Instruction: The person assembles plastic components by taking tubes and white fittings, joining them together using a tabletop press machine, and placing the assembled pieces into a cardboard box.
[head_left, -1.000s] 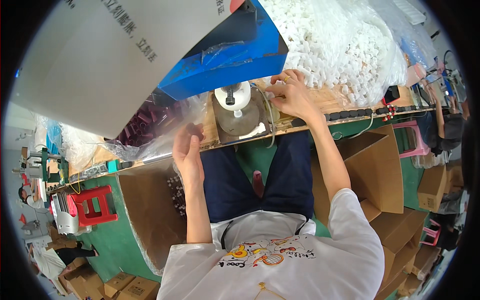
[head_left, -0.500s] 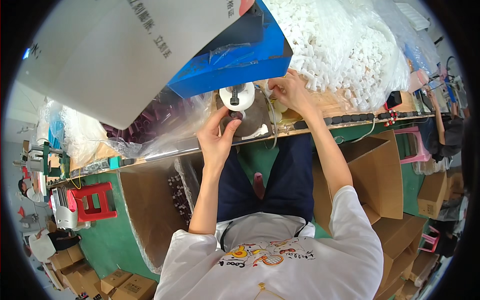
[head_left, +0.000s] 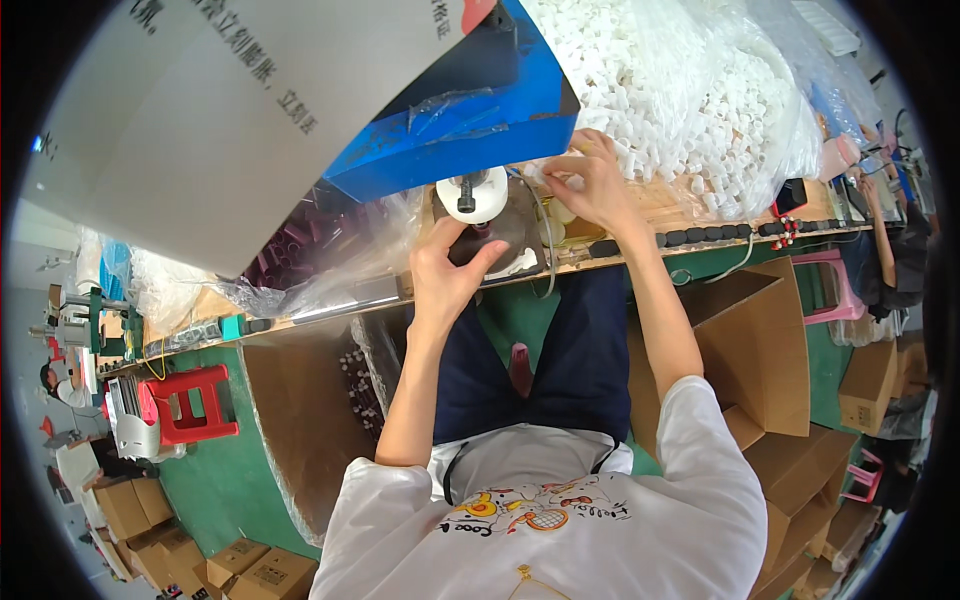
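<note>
My left hand (head_left: 445,270) is at the front of a small press, its thumb spread away from its fingers. The fingertips are partly hidden behind the press's round white head (head_left: 473,196). A dark purple piece (head_left: 483,230) stands under that head, near my thumb, on the dark base plate (head_left: 515,235). My right hand (head_left: 598,190) is just right of the press, beside the heap of small white plastic pieces (head_left: 700,110). Its thumb and forefinger are bent toward each other, and whatever lies between them is too small to make out.
The blue press housing (head_left: 455,140) and a large white printed sheet (head_left: 220,110) block the upper left. Purple tubes (head_left: 315,240) lie in clear plastic left of the press. Cardboard boxes (head_left: 745,350) stand below the bench on both sides. A red stool (head_left: 197,405) is at left.
My left thumb has come away from the dark piece, which now sits under the white press head. My right hand has shifted only slightly, staying near the white pieces.
</note>
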